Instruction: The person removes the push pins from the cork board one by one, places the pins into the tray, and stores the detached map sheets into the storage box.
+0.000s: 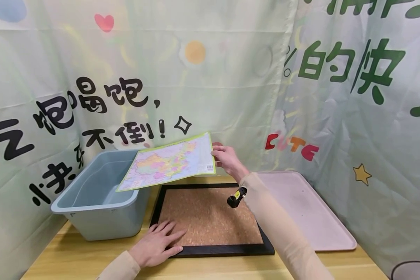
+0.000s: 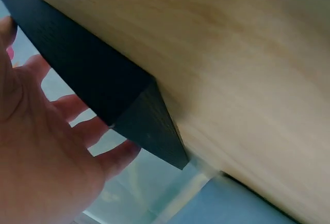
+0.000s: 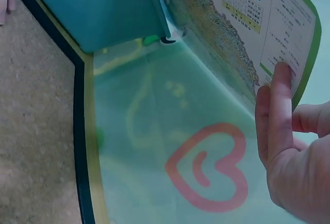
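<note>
My right hand (image 1: 228, 158) pinches the right edge of a thin map sheet (image 1: 171, 161) with a yellow-green border, holding it tilted in the air. The sheet's left part overlaps the rim of a blue-grey bin (image 1: 98, 210); whether they touch I cannot tell. In the right wrist view, the fingers (image 3: 281, 95) lie against the map's printed underside (image 3: 242, 7), the thumb on the other face. My left hand (image 1: 155, 245) rests, fingers spread, on the near left corner of a black-framed cork board (image 1: 210, 221). The left wrist view shows its fingers against the black frame (image 2: 82, 53).
A pale pink tray (image 1: 308, 206) lies right of the board, partly behind my right sleeve (image 1: 280, 221). Everything stands on a wooden table (image 1: 101, 256). Printed curtains (image 1: 231, 77) hang behind and at both sides. A dark-rimmed object (image 1: 413, 270) shows at the lower right corner.
</note>
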### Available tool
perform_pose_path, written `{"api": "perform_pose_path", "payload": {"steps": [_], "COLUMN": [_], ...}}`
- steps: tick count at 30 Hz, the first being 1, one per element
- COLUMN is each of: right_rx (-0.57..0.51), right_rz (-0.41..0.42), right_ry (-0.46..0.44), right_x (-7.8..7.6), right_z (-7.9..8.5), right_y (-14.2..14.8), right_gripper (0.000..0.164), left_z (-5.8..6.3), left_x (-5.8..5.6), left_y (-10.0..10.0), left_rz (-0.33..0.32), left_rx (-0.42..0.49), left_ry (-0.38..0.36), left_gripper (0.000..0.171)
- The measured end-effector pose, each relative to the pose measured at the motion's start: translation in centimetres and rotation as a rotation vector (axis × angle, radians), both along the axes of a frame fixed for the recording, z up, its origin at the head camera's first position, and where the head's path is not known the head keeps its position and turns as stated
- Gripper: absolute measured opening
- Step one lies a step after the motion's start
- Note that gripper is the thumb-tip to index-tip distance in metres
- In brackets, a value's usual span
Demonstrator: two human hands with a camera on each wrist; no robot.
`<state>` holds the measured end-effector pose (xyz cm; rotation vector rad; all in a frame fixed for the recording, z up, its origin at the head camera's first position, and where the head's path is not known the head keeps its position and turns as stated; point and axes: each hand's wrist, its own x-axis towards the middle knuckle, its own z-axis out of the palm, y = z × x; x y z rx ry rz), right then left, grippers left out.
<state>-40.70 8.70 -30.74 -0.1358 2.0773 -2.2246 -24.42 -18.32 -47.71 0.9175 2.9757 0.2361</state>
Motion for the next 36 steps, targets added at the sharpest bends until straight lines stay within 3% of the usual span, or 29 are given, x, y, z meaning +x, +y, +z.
{"api": "perform_pose_path", "payload": {"steps": [7,15,24,36], "right_rx": [-0.054,-0.020,0.009,0.049], "right_rz": [0.016,0.030,0.031,0.064], "right_ry": [-0.008,0.011,0.006,0.044], "right_x": [-0.3,-0.3,-0.3,0.0], "right_z": [0.4,1.2,0.9,0.7], "right_y": [-1.2,-2.6,-4.6,-6.1], "right_gripper": [0.030,0.034,0.033,0.036], "left_z": [0.3,1.1,0.9,1.3], "left_x": [0.0,0.0,0.6,0.4], "left_y": [-0.3,-0.2,0.1,0.2], "left_rz": [0.005,0.024,0.043,0.039], "left_rx": [0.028,0.030,0.026,0.030], "left_ry": [-0.034,-0.086,-0.148,-0.120], "left_gripper": [0.059,0.059,0.060,0.059]}}
